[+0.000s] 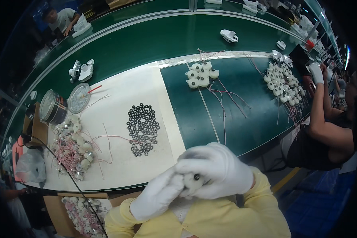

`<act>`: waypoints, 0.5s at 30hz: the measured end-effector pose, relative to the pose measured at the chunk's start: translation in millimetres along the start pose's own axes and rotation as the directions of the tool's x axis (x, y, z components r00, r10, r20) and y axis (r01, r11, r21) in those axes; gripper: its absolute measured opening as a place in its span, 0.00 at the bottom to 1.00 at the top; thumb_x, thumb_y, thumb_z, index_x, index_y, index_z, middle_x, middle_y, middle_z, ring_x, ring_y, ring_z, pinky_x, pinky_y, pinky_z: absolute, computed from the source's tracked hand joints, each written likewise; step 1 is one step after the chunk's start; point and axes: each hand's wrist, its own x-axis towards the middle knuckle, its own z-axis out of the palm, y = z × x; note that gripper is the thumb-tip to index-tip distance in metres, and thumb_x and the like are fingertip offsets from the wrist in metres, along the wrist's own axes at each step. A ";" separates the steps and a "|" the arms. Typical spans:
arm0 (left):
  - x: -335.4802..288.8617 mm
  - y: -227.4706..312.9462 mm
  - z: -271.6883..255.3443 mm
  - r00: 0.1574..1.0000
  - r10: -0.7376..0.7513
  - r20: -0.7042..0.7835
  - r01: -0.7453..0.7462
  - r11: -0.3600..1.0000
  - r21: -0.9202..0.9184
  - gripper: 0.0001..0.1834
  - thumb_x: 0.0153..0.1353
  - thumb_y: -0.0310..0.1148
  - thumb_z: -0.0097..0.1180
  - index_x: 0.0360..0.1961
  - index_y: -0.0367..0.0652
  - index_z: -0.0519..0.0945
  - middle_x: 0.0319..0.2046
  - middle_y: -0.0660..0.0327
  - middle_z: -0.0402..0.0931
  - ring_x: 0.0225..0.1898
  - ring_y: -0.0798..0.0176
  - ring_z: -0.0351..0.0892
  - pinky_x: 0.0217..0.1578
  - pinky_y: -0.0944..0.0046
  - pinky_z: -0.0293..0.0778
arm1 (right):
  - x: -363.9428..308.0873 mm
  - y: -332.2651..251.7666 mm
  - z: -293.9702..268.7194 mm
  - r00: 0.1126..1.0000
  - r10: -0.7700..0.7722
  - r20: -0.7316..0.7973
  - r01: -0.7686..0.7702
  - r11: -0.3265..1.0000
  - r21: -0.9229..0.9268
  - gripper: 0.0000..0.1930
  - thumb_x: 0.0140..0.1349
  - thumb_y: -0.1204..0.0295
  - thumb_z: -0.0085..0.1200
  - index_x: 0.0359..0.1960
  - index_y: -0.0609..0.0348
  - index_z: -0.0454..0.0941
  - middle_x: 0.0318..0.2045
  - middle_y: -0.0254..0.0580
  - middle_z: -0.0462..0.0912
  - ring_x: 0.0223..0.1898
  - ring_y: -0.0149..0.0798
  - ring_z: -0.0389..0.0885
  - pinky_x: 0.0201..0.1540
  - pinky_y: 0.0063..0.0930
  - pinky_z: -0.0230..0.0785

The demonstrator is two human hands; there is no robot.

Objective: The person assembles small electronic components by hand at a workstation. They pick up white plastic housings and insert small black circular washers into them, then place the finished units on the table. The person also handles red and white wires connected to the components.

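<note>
In front of my chest, both gloved hands close around a white round plastic part [192,183] with a small black centre. My left hand [156,196] grips it from the left. From above and the right, my right hand [222,168] wraps over it and hides much of its outline. Many small black rings [142,123] lie loose on the white mat [115,89] beyond my left hand. Farther off, a cluster of white round parts [202,74] with black centres and trailing pink wires rests on the green tabletop [242,119].
At left are a heap of wired white parts [73,148], a clear bucket [53,107] and a round lid [79,98] with small pieces. A carton [59,218] of similar parts stands below. At right, a co-worker [325,119] works beside another cluster [283,83]. White housings [229,35] sit behind.
</note>
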 end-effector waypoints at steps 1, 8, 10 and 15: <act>6.5 1.6 2.4 0.999 -0.035 0.036 0.034 0.999 0.005 0.29 0.81 0.43 0.43 0.74 0.34 0.60 0.58 0.59 0.72 0.51 0.70 0.71 0.55 0.68 0.70 | -6.3 4.9 -5.9 0.999 0.009 -0.035 -0.010 1.000 -0.024 0.25 0.46 0.67 0.72 0.49 0.53 0.81 0.37 0.43 0.82 0.30 0.51 0.84 0.31 0.38 0.76; 34.9 -35.6 4.9 0.980 -0.003 0.198 -0.065 0.939 0.338 0.28 0.79 0.40 0.47 0.72 0.35 0.65 0.46 0.56 0.77 0.41 0.68 0.77 0.48 0.68 0.75 | -0.1 44.2 -79.8 0.936 0.098 -0.338 -0.284 0.778 -0.560 0.25 0.47 0.65 0.74 0.50 0.51 0.84 0.34 0.44 0.82 0.37 0.49 0.83 0.40 0.39 0.77; 36.2 -41.3 -0.5 0.962 -0.074 0.264 -0.053 0.894 0.446 0.30 0.79 0.36 0.45 0.76 0.33 0.59 0.64 0.52 0.74 0.54 0.63 0.79 0.57 0.65 0.74 | 11.3 88.2 -96.9 0.907 0.215 -0.362 -0.404 0.683 -0.609 0.25 0.49 0.65 0.74 0.52 0.46 0.85 0.34 0.44 0.81 0.38 0.50 0.83 0.42 0.38 0.77; 39.3 -49.4 -5.2 0.886 0.185 0.425 -0.433 0.656 0.618 0.28 0.73 0.36 0.52 0.71 0.37 0.65 0.53 0.41 0.80 0.36 0.46 0.88 0.40 0.55 0.82 | 0.7 168.0 -120.9 0.909 0.347 -0.231 -0.412 0.665 -0.623 0.28 0.53 0.67 0.71 0.59 0.46 0.82 0.38 0.46 0.83 0.43 0.51 0.84 0.49 0.37 0.76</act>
